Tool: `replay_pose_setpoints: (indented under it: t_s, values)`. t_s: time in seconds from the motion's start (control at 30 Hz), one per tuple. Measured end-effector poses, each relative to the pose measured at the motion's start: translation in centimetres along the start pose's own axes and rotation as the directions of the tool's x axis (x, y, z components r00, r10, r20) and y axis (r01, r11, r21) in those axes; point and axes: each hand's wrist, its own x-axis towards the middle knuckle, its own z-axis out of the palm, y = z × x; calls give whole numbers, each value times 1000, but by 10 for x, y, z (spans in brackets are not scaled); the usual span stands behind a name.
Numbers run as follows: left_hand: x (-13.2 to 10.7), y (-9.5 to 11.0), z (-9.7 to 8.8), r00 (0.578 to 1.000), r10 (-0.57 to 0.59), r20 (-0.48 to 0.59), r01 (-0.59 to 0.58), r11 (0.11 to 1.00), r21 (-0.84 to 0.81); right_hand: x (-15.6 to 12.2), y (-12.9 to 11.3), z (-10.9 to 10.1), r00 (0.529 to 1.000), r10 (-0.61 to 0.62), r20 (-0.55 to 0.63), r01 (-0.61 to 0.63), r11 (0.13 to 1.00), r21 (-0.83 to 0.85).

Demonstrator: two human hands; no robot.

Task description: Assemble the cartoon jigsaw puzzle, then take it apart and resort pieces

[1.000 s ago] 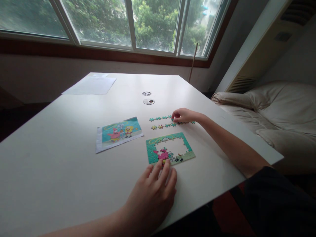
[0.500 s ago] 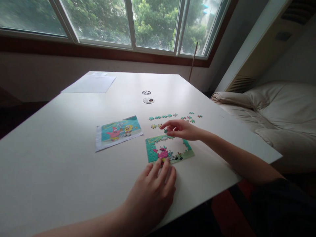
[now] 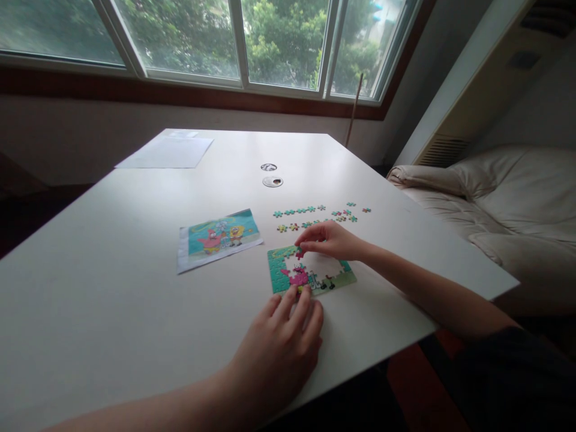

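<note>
right hand (image 3: 332, 240) lowered onto puzzle (image 3: 275, 277), lying left-right

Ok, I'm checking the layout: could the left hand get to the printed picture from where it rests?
Probably yes. The left hand lies flat by the near edge of the puzzle, and the printed picture lies on the table just ahead and to its left, with nothing in between.

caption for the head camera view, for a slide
Right hand holds a puzzle piece over the half-built jigsaw, left hand flat at its near edge, loose pieces and a picture nearby.
</note>
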Motion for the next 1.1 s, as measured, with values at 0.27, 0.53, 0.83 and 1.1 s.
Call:
replay_pose_setpoints:
  t_s: [0.27, 0.53, 0.83, 1.1]
  values:
    - [0, 0, 0, 1000, 0, 3, 0, 1000, -14, 0, 1, -1, 997, 55, -48, -55, 998, -11]
    - [-1, 0, 0, 1000, 1, 8, -1, 1000, -8, -2, -4, -3, 997, 24, -79, -41, 974, -225]
    - [0, -1, 0, 1000, 0, 7, 0, 999, -36, 3, -7, 0, 998, -55, -43, 38, 940, -338]
    - [2, -3, 1, 1000, 13, 6, -12, 997, -81, 9, -4, 6, 997, -74, 3, 70, 925, -373]
